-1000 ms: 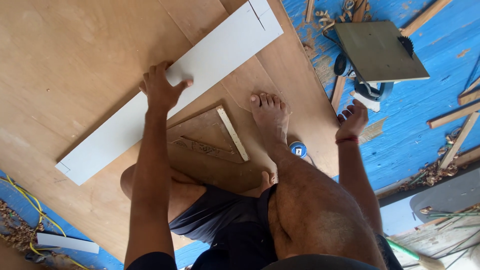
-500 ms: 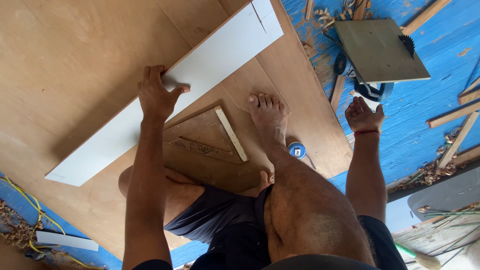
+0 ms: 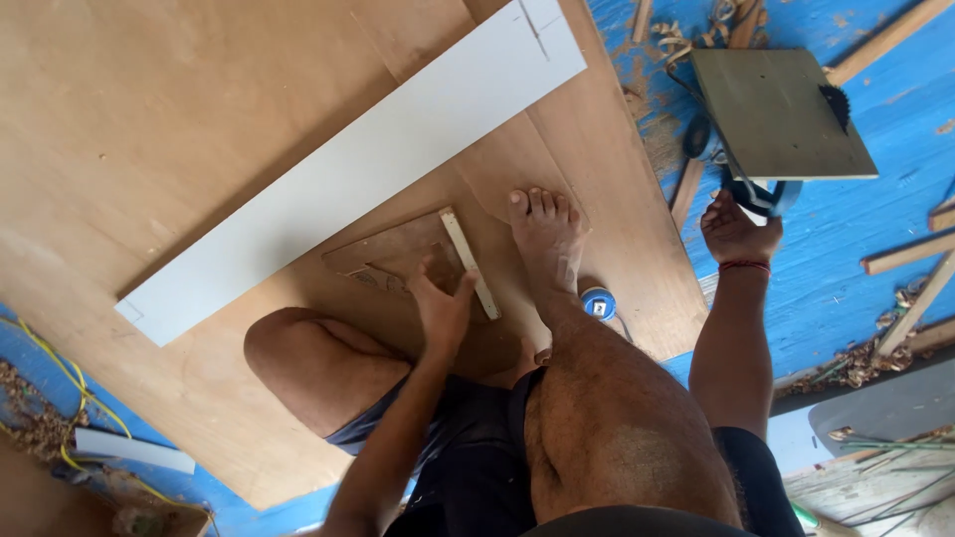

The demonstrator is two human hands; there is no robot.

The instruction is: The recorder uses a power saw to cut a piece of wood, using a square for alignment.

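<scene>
Triangular wooden try square (image 3: 418, 261) lies on the plywood sheet (image 3: 149, 119), beside the long white board (image 3: 348, 169).
Left hand (image 3: 443, 308) grasps its pale blade; right hand (image 3: 738, 231) rests loosely curled against the circular saw (image 3: 781, 119).

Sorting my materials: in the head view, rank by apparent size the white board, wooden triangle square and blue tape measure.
1. White board, by far the largest.
2. Wooden triangle square, partly covered by the left hand.
3. Blue tape measure, smallest, partly hidden behind the foot.

Bare arms and feet; dark shorts (image 3: 468, 467); a thin red band (image 3: 744, 266) at the right wrist
</scene>
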